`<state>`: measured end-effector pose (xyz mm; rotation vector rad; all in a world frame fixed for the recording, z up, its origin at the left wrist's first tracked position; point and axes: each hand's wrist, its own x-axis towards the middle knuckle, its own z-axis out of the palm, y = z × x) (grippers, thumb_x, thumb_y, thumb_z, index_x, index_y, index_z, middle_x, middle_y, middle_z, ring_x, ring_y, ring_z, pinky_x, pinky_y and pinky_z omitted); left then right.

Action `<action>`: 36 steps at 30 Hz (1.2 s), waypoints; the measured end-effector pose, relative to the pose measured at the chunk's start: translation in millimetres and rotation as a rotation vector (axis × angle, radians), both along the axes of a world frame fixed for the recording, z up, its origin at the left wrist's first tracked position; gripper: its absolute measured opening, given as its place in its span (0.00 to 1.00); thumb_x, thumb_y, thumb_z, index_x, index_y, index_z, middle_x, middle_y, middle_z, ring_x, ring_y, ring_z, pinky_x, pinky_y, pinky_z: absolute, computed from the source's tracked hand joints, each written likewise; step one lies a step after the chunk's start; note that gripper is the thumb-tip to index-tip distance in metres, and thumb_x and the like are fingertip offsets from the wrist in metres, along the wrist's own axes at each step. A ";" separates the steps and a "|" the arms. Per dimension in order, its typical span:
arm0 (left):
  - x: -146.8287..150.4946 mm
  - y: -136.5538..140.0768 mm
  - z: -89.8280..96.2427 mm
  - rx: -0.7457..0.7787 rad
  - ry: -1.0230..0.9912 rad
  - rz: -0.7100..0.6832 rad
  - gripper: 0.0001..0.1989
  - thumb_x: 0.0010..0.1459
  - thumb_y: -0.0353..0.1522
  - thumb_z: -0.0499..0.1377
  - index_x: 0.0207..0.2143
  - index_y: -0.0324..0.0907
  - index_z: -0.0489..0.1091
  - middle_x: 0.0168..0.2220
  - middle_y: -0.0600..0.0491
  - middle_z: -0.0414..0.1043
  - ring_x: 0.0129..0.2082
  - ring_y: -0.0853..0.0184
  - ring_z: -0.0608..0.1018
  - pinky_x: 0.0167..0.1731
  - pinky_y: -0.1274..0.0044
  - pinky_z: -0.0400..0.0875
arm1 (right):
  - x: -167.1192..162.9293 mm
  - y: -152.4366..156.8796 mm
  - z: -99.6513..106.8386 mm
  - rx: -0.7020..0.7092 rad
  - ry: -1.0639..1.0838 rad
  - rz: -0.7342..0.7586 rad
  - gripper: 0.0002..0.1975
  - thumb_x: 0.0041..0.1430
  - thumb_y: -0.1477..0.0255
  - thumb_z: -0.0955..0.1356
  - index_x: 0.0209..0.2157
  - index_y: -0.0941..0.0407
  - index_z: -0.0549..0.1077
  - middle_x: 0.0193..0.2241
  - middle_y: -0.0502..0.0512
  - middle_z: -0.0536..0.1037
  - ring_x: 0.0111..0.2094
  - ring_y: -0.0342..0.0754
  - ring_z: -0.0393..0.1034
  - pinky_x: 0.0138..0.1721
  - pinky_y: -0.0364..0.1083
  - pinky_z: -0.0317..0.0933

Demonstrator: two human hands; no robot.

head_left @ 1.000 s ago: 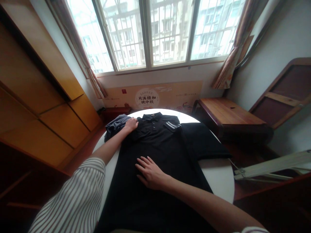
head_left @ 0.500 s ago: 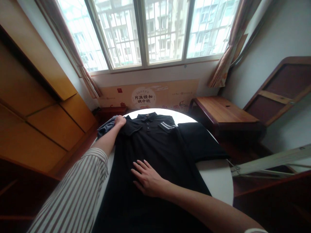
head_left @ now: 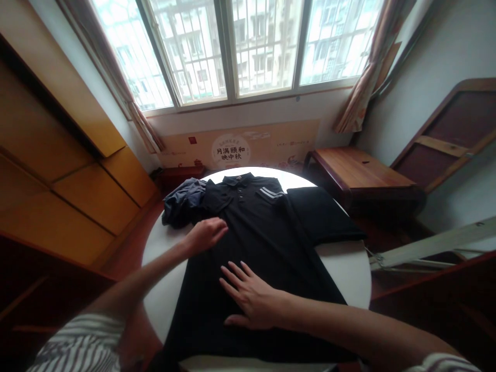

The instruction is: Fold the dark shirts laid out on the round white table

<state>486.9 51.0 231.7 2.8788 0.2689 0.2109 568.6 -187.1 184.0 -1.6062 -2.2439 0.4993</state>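
A black short-sleeved polo shirt (head_left: 256, 232) lies spread front side up, its collar toward the window and its right-hand sleeve cuff striped white. My right hand (head_left: 251, 297) rests flat on the lower body of the shirt, fingers spread. Over the shirt's left side is my left hand (head_left: 209, 232), its fingers curled together; no cloth shows in them. Left of the collar sits a crumpled heap of grey-blue and dark clothing (head_left: 184, 199). A folded black garment (head_left: 323, 214) lies against the shirt's right side.
Everything lies on a round white table (head_left: 163, 284). Behind it are a barred window (head_left: 263, 46) and a printed banner (head_left: 271, 142). A low wooden table (head_left: 360, 168) stands at the back right, a yellow-brown cabinet (head_left: 89, 206) at the left.
My left hand has let go of the shirt's left sleeve and come back toward me and right, uncovering the heap. My right hand has shifted slightly right, still flat on the shirt.
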 end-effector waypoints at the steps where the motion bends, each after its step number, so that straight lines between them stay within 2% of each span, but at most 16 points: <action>1: -26.4 -19.6 -3.6 -0.027 0.022 -0.080 0.15 0.70 0.38 0.48 0.42 0.44 0.72 0.39 0.49 0.74 0.38 0.65 0.76 0.42 0.74 0.70 | -1.3 -14.6 3.8 -0.025 -0.002 0.015 0.45 0.63 0.46 0.61 0.69 0.64 0.53 0.68 0.73 0.50 0.70 0.67 0.39 0.67 0.65 0.41; 3: -77.0 -54.2 -9.4 -0.070 0.082 -0.235 0.14 0.69 0.40 0.50 0.42 0.45 0.72 0.39 0.49 0.74 0.39 0.63 0.76 0.43 0.72 0.70 | -2.5 -44.7 9.9 -0.075 -0.018 0.019 0.43 0.63 0.48 0.63 0.68 0.63 0.54 0.67 0.72 0.54 0.69 0.66 0.44 0.66 0.63 0.46; 4: -99.3 -68.3 -11.8 -0.101 0.098 -0.283 0.15 0.66 0.44 0.54 0.45 0.45 0.72 0.42 0.48 0.74 0.41 0.62 0.75 0.44 0.70 0.71 | -2.8 -58.7 11.2 -0.088 -0.031 0.013 0.41 0.64 0.50 0.64 0.68 0.62 0.55 0.67 0.71 0.55 0.69 0.65 0.46 0.66 0.62 0.48; 7: -147.6 -95.8 -18.3 -0.121 0.112 -0.311 0.28 0.56 0.49 0.64 0.55 0.47 0.68 0.49 0.45 0.73 0.45 0.57 0.74 0.48 0.66 0.72 | -3.9 -90.4 5.1 -0.034 -0.093 -0.028 0.32 0.67 0.58 0.63 0.67 0.60 0.60 0.66 0.67 0.60 0.68 0.63 0.50 0.65 0.61 0.52; 9: -164.3 -104.3 -23.1 -0.097 0.093 -0.301 0.25 0.59 0.43 0.63 0.57 0.48 0.67 0.49 0.46 0.73 0.45 0.58 0.74 0.48 0.66 0.73 | -5.8 -101.7 -5.5 0.051 -0.173 -0.042 0.25 0.69 0.67 0.61 0.64 0.61 0.64 0.64 0.66 0.64 0.67 0.61 0.53 0.64 0.60 0.55; 11: -172.2 -108.3 -27.9 -0.067 0.060 -0.299 0.18 0.63 0.35 0.59 0.56 0.48 0.68 0.48 0.46 0.73 0.44 0.60 0.75 0.46 0.68 0.74 | -9.1 -107.0 -16.6 0.144 -0.261 -0.037 0.22 0.68 0.74 0.60 0.61 0.63 0.67 0.61 0.67 0.67 0.65 0.61 0.56 0.63 0.59 0.57; 15: -175.3 -112.0 -35.0 0.018 0.032 -0.310 0.15 0.65 0.24 0.51 0.51 0.42 0.70 0.43 0.46 0.72 0.41 0.62 0.75 0.42 0.72 0.74 | -17.7 -107.9 -26.0 0.278 -0.327 -0.038 0.20 0.65 0.74 0.64 0.56 0.66 0.70 0.57 0.67 0.72 0.61 0.61 0.62 0.58 0.56 0.62; 19: -175.0 -117.2 -39.7 0.055 0.112 -0.223 0.16 0.62 0.19 0.50 0.46 0.41 0.70 0.37 0.50 0.71 0.37 0.65 0.73 0.39 0.75 0.72 | -22.8 -104.1 -18.9 0.251 -0.305 -0.112 0.19 0.61 0.75 0.66 0.54 0.63 0.71 0.53 0.64 0.75 0.56 0.57 0.67 0.54 0.53 0.65; 24: -180.9 -121.6 -45.8 -0.001 0.113 -0.069 0.19 0.53 0.14 0.47 0.38 0.41 0.68 0.36 0.51 0.68 0.36 0.65 0.72 0.36 0.76 0.71 | -14.3 -104.6 -8.9 0.166 -0.341 -0.192 0.20 0.51 0.82 0.66 0.48 0.61 0.72 0.46 0.62 0.76 0.46 0.55 0.70 0.44 0.52 0.69; 27: -188.2 -118.7 -50.2 -0.019 0.037 0.054 0.23 0.50 0.14 0.47 0.43 0.42 0.67 0.40 0.50 0.68 0.39 0.64 0.73 0.41 0.73 0.73 | -3.3 -111.3 -7.0 0.178 -0.383 -0.241 0.25 0.45 0.85 0.64 0.48 0.63 0.72 0.44 0.63 0.76 0.43 0.55 0.70 0.42 0.53 0.69; 29: -193.3 -116.2 -53.1 -0.002 -0.012 0.082 0.26 0.47 0.15 0.49 0.47 0.43 0.66 0.43 0.49 0.68 0.42 0.62 0.74 0.44 0.72 0.74 | 4.3 -117.1 -6.6 0.185 -0.390 -0.256 0.27 0.43 0.86 0.63 0.48 0.63 0.72 0.42 0.63 0.76 0.41 0.55 0.70 0.40 0.52 0.70; 32: -198.2 -114.8 -56.1 0.080 -0.124 0.047 0.27 0.48 0.17 0.51 0.51 0.42 0.64 0.45 0.48 0.69 0.45 0.60 0.75 0.46 0.70 0.75 | 15.2 -126.3 -5.7 0.219 -0.395 -0.245 0.25 0.43 0.86 0.63 0.46 0.64 0.73 0.38 0.62 0.76 0.36 0.53 0.70 0.35 0.50 0.70; 36: -195.3 -118.9 -56.4 0.203 -0.238 -0.047 0.23 0.57 0.20 0.52 0.54 0.41 0.64 0.45 0.47 0.72 0.43 0.61 0.77 0.44 0.71 0.76 | 28.4 -136.3 -2.0 0.330 -0.415 -0.255 0.23 0.47 0.89 0.62 0.46 0.65 0.71 0.33 0.59 0.76 0.31 0.50 0.70 0.31 0.47 0.68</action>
